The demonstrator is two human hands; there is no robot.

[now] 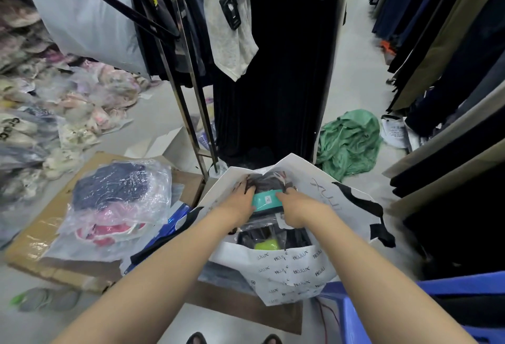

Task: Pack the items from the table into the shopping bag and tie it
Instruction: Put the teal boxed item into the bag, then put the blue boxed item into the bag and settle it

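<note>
in the shopping bag a packet is held between the left hand and right hand; left of the bag a wrapped bundle lies on cardboard.

Bag: white, open. Packet: dark, teal band, in its mouth, between my left hand and right hand.

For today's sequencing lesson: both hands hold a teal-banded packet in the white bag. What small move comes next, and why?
Probably push the teal-banded packet deeper and release: the left hand and right hand grip it inside the white bag, and a plastic-wrapped bundle lies outside.
</note>
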